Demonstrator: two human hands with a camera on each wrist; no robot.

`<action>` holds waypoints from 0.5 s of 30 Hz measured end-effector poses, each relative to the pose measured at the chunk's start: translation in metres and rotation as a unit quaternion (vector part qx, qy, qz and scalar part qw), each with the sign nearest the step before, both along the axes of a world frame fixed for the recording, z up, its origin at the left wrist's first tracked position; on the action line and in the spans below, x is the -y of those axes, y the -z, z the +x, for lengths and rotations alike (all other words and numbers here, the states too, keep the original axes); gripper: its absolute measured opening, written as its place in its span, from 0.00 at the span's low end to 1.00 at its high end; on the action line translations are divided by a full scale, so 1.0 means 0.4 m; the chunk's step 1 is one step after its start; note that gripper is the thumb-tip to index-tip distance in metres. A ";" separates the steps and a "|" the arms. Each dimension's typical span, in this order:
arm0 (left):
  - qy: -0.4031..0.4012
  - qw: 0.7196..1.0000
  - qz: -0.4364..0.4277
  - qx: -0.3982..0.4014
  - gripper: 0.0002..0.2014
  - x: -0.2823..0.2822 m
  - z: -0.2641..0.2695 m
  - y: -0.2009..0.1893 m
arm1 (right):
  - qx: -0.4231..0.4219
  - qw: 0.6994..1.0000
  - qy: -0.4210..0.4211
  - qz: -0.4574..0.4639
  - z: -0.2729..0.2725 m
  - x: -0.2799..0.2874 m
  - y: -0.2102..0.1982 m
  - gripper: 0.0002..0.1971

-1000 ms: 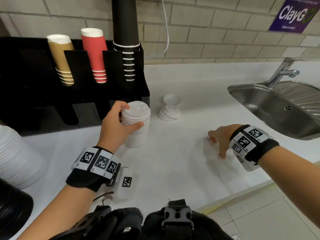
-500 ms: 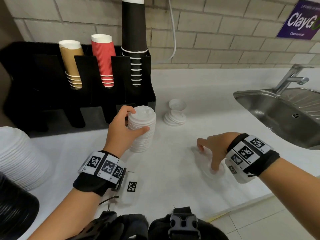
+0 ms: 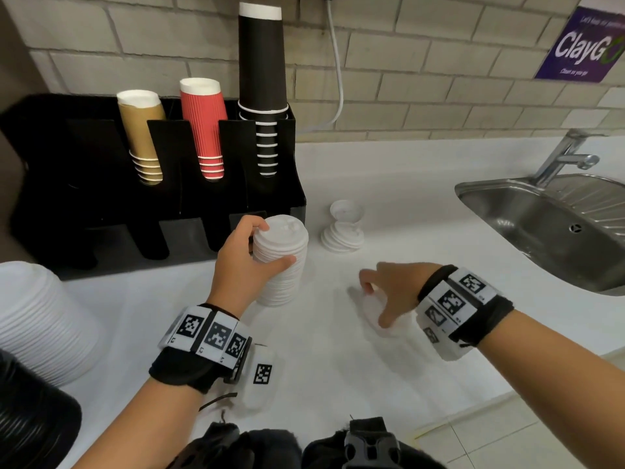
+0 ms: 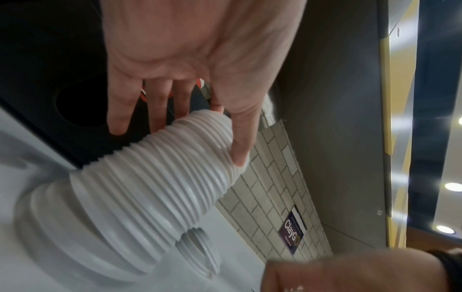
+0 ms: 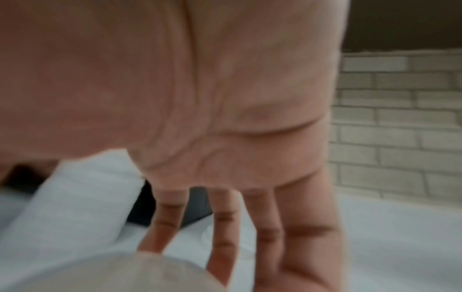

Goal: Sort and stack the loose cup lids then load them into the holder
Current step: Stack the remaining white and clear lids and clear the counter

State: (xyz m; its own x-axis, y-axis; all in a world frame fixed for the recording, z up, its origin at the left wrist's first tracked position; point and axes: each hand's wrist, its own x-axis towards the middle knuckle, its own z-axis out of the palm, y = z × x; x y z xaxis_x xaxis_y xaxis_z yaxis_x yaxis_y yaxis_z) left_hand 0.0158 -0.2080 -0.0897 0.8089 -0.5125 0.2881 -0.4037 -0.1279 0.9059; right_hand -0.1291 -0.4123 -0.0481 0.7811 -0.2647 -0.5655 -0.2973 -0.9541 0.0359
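A tall stack of white cup lids [image 3: 282, 265] stands on the white counter in front of the black cup-and-lid holder [image 3: 101, 184]. My left hand [image 3: 267, 245] grips the stack near its top, thumb on the near side and fingers behind; the left wrist view shows the same stack [image 4: 150, 177] in the left hand [image 4: 200, 138]. My right hand [image 3: 375, 304] is low over the counter to the right of the stack. It holds a single white lid [image 3: 370, 311] between thumb and fingertips, and the lid is blurred. The right wrist view shows that lid [image 5: 150, 274] under my fingers [image 5: 222, 247].
A short pile of smaller white lids [image 3: 341, 236], with one upturned on top, sits beyond my right hand. Brown, red and black cup stacks fill the holder. A big stack of wide white lids [image 3: 40, 319] and black lids [image 3: 30, 428] are at left. A steel sink [image 3: 541, 225] is at right.
My right hand has moved left along the counter with the single lid, closer to the tall stack. My left hand has kept its grip on the stack.
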 end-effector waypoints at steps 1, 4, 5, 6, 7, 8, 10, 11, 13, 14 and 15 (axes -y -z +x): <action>-0.001 1.000 0.000 0.004 0.25 -0.001 -0.001 0.000 | 0.045 0.998 0.014 0.043 0.015 0.004 -0.011 0.25; -0.008 1.000 0.006 0.017 0.25 -0.003 -0.003 -0.002 | 0.191 0.957 0.059 0.209 0.066 0.009 -0.048 0.22; -0.008 1.000 0.008 0.020 0.25 -0.003 -0.003 -0.002 | 0.236 0.935 0.071 0.254 0.083 0.004 -0.059 0.21; -0.008 1.000 0.009 0.021 0.25 -0.003 -0.003 -0.002 | 0.276 0.913 0.082 0.290 0.098 -0.004 -0.068 0.20; -0.006 1.000 0.007 0.022 0.26 -0.003 -0.003 -0.002 | 0.312 0.892 0.089 0.316 0.113 -0.013 -0.076 0.19; -0.005 1.000 0.004 0.023 0.27 -0.002 -0.003 -0.001 | 0.342 0.874 0.087 0.334 0.128 -0.025 -0.082 0.19; -0.001 1.000 -0.005 0.017 0.29 -0.002 -0.004 0.000 | 0.386 0.855 0.062 0.342 0.157 -0.052 -0.094 0.19; 0.000 1.000 -0.009 0.012 0.30 -0.001 -0.004 0.000 | 0.398 0.854 0.037 0.333 0.170 -0.065 -0.099 0.19; 0.001 1.000 -0.013 0.002 0.33 0.000 -0.007 -0.001 | 0.403 0.864 -0.014 0.301 0.195 -0.088 -0.109 0.20; 0.001 1.000 -0.014 -0.003 0.34 0.001 -0.007 -0.001 | 0.403 0.869 -0.032 0.286 0.205 -0.097 -0.114 0.20; -0.001 1.000 -0.015 -0.006 0.36 0.002 -0.008 -0.001 | 0.402 0.872 -0.045 0.277 0.215 -0.103 -0.118 0.21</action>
State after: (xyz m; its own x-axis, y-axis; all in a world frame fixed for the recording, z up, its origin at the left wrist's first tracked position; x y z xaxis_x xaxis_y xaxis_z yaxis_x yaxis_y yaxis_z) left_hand 0.0128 -0.2087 -0.0894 0.8136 -0.5025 0.2926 -0.3918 -0.1019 0.9144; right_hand -0.0432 -0.3710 -0.0009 0.9875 -0.0423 0.1521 0.0625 -0.7800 -0.6227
